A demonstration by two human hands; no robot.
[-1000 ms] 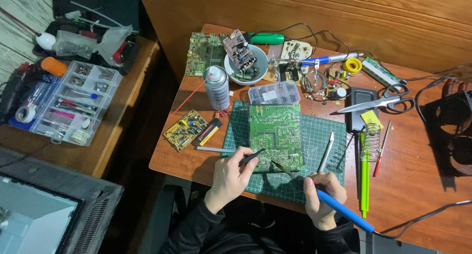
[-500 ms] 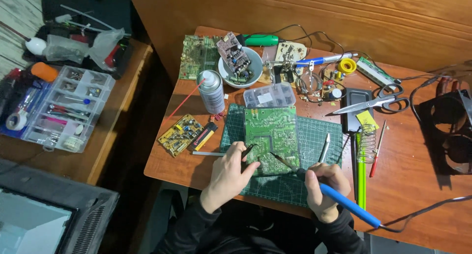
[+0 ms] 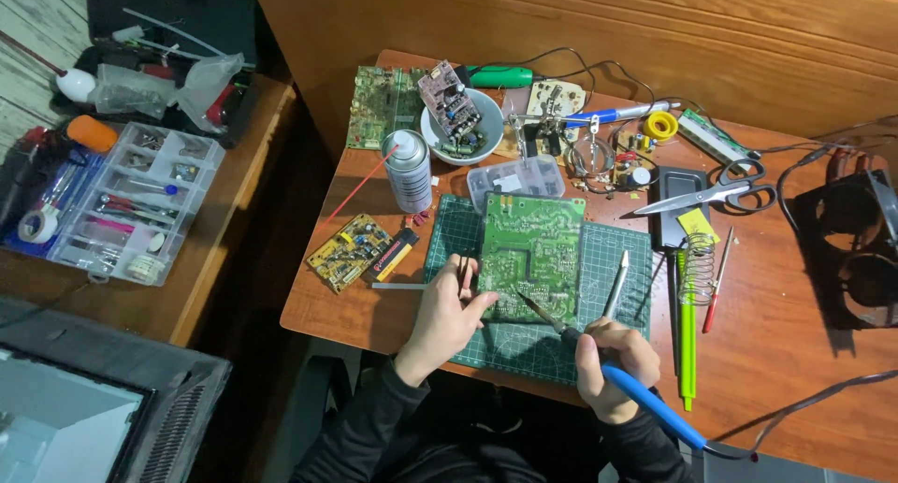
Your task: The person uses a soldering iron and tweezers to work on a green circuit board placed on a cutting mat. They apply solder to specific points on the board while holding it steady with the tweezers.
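A green circuit board (image 3: 530, 255) lies solder side up on a green cutting mat (image 3: 627, 259). My left hand (image 3: 444, 317) rests at the board's near left corner and pinches dark tweezers (image 3: 463, 273) whose tips point at the board's left edge. My right hand (image 3: 610, 363) grips a blue-handled soldering iron (image 3: 645, 404); its metal tip (image 3: 526, 301) touches the lower part of the board.
A spray can (image 3: 408, 171), a white bowl of parts (image 3: 460, 120), a clear parts box (image 3: 516, 180), scissors (image 3: 709, 195), a coiled iron stand (image 3: 696, 268) and a yellow small board (image 3: 350, 251) crowd the wooden table (image 3: 786, 333). A side bench at left holds a plastic organiser (image 3: 131, 202).
The camera view has shifted slightly. My hands stay at the board's near edge; the iron tip sits a little further onto the board, and the tweezers remain at its left edge.
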